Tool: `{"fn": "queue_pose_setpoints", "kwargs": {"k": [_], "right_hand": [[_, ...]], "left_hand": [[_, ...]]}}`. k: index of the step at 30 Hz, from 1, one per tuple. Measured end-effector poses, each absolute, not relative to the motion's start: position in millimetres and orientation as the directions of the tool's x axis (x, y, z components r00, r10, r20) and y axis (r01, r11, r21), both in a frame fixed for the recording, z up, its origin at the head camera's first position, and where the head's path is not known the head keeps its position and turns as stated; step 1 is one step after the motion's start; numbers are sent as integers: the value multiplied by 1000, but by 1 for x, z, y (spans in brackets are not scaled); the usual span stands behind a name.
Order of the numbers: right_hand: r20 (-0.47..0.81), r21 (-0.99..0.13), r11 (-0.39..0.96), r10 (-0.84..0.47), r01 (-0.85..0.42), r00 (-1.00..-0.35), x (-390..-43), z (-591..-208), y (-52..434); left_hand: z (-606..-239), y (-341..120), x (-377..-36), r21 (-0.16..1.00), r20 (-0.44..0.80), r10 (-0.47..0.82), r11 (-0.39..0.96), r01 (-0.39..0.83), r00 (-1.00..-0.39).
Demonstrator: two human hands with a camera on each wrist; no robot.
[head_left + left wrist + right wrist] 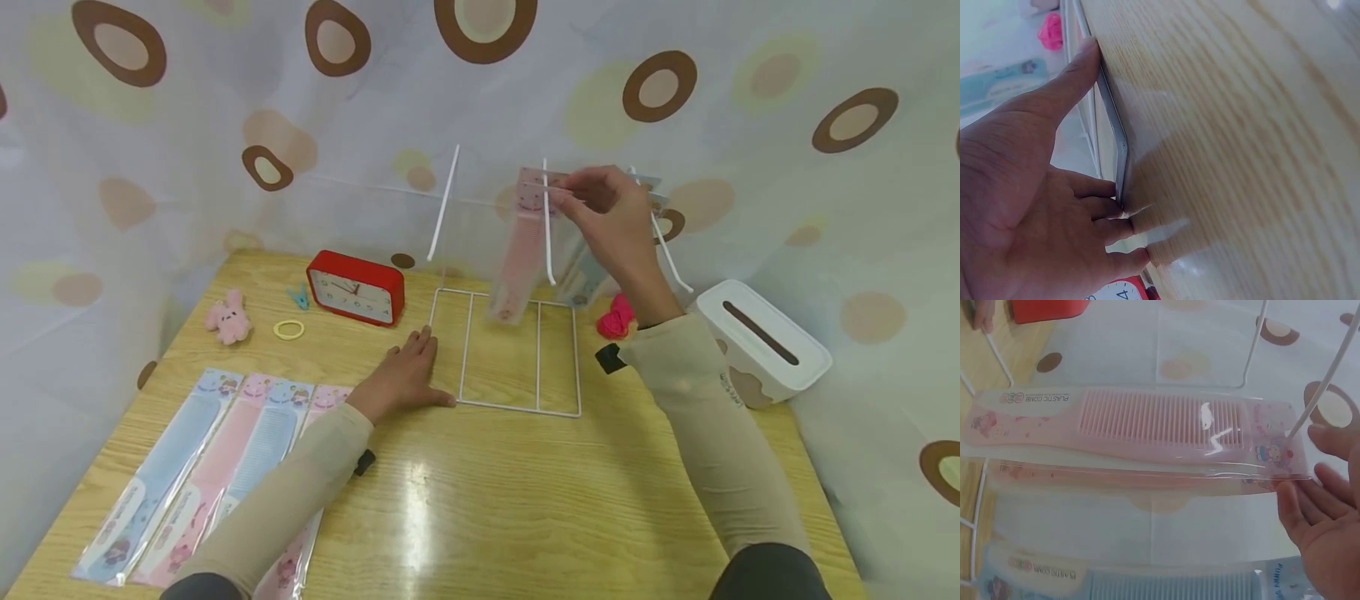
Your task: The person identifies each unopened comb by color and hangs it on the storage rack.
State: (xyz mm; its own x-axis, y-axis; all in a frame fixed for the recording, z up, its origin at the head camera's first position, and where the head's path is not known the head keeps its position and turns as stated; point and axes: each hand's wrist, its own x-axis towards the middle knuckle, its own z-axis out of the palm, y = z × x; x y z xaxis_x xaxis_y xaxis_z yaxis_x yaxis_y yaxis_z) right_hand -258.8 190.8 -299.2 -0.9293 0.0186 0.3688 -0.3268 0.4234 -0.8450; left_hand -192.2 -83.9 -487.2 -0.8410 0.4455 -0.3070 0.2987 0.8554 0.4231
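The right hand [611,217] pinches a pink plastic comb in a clear packet [1160,422] at a white wire rack's [538,358] middle hook [548,242]; the left hand [405,371], fingers spread, touches the rack's base. Its "PLASTIC COMB" label [1035,398] reads only in the right wrist view.

A person's right-hand grip [615,221] pinches a pink packaged comb [520,254] at a white rack's prong [548,237], upper centre; the left-hand grip [405,371] touches the rack's base [517,408], mid-frame.
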Motion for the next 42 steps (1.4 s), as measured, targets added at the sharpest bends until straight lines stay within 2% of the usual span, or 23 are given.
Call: {"fn": "queue_pose_setpoints", "kwargs": {"k": [6,9,15,21,31,42], "right_hand": [[316,-774,579,6,-255,-949,-230,-316,195],[265,-724,646,-63,-242,-962,-215,-335,198],[23,-574,778,-297,-256,-955,-192,-406,213],[-148,-426,875,-318,-230,-936,-167,-468,223],[-277,-517,845,-320,-140,-906,-169,-498,241],[-252,-526,837,-324,-152,-912,-168,-503,244]], "left_hand": [[-489,-88,-191,416,-311,435,862,291,-845],[-491,-89,-193,410,-312,424,867,283,-850],[-490,-91,-193,414,-312,418,868,274,-853],[-489,-92,-190,443,-330,421,859,255,-845],[-492,-92,-193,485,-316,412,844,228,-855],[-491,-97,-183,479,-278,448,831,281,-850]]}}
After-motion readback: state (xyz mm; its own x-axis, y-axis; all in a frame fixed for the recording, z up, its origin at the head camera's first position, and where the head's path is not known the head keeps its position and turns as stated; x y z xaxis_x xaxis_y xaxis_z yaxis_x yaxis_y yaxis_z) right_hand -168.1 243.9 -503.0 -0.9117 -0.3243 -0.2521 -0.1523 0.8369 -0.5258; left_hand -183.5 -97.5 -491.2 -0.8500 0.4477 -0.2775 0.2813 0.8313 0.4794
